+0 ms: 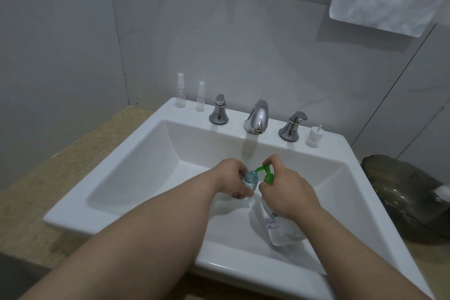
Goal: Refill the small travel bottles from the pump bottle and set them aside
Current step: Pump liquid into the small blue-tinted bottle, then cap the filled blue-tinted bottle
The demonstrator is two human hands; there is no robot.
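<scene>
Over the white sink basin point(136, 173), my left hand point(231, 178) grips a small clear travel bottle point(250, 179) with its neck uncapped. My right hand point(287, 192) holds a clear pump bottle point(280, 226) with a green pump head point(266, 173), a finger resting on top of the pump. The green spout tip sits right at the small bottle's mouth. Two small clear spray bottles point(180, 91) point(201, 97) stand capped on the sink's back left ledge. A white sprayer cap point(314, 137) stands on the back right ledge.
A chrome faucet point(257, 117) with two chrome handles point(219, 111) point(292, 126) lines the back of the sink. A speckled beige counter point(60, 165) lies to the left. A dark glass dish point(409, 197) sits to the right. White towels point(382, 0) hang on the grey wall.
</scene>
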